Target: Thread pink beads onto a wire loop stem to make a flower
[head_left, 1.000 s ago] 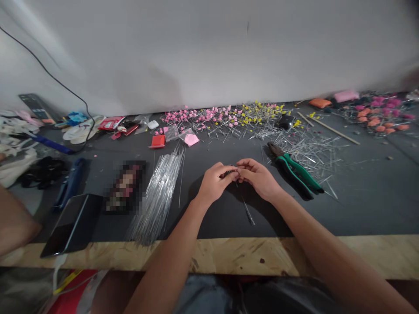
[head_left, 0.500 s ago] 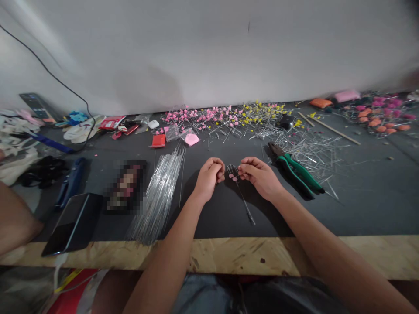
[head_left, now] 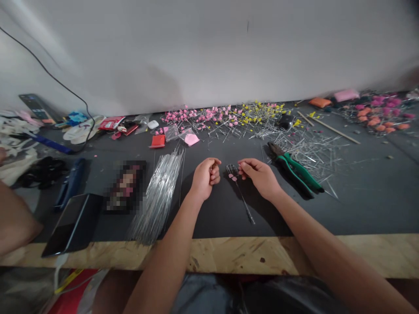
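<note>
On the dark table between my hands lies a small looped wire piece (head_left: pixel 233 168) with pink bits on it and a twisted stem running toward the front edge. My left hand (head_left: pixel 204 179) is to its left, apart from it, with the fingers curled; anything inside them is hidden. My right hand (head_left: pixel 262 178) is just right of the loops, thumb and forefinger pressed together in a pinch. What it pinches, if anything, is too small to name. Green-handled pliers (head_left: pixel 296 172) lie to the right of that hand.
A bundle of straight silvery wires (head_left: pixel 160 196) lies left of my hands. Along the wall are pink-tipped wire stems (head_left: pixel 203 115) and yellow-tipped ones (head_left: pixel 262 113). Loose wire pieces (head_left: pixel 307 148) are scattered behind the pliers. A phone (head_left: pixel 72 224) is near the wooden edge; another person's arm (head_left: pixel 16 218) is at left.
My left hand has drawn back slightly to the left, away from the wire piece, and its forefinger is straighter. My right hand has hardly moved.
</note>
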The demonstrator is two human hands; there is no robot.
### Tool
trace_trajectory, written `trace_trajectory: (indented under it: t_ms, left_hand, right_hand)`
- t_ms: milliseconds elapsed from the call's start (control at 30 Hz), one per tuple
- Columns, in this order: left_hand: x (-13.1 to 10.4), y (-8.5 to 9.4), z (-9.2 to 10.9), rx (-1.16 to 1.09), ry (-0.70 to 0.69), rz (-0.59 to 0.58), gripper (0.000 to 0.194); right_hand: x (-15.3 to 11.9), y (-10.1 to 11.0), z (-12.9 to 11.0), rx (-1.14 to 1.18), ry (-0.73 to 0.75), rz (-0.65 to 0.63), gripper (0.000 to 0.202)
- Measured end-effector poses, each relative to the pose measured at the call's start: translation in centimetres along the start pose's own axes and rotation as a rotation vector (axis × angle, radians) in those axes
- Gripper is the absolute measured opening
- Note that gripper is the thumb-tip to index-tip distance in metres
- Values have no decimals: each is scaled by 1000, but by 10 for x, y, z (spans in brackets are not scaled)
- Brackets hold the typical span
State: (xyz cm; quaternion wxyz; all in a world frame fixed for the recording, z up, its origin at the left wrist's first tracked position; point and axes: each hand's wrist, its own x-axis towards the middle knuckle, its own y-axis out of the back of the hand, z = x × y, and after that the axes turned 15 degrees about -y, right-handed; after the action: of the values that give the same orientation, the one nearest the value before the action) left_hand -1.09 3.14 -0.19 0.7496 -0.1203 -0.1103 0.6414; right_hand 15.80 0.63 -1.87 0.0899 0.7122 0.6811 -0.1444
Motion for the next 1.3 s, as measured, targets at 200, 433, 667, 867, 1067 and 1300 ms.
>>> trace_trajectory:
  t_ms: [200, 433, 667, 867, 1067, 1300]
  left_hand:
    - [-1, 6, -3, 799, -323, -48, 18]
    - [-7, 4, -8, 1165, -446, -344, 29]
    - [-7, 3, -10, 1195, -411, -372, 30]
    - [-7, 5, -10, 1151, -405, -370, 31]
    - [-8, 5, -6, 1130, -373, -414, 35]
    - [-9, 5, -4, 1141, -397, -457, 31]
  right_hand:
    - [-5, 5, -5, -244, 51, 246, 30]
    - [-4, 3, -1, -165, -29, 213, 27]
    - [-1, 0, 6, -73, -44, 141, 22]
    - [-1, 0, 4, -128, -79, 119, 19]
    - [-1, 0, 3, -191, -65, 120, 19]
    - [1, 2, -2, -419, -38, 81, 16]
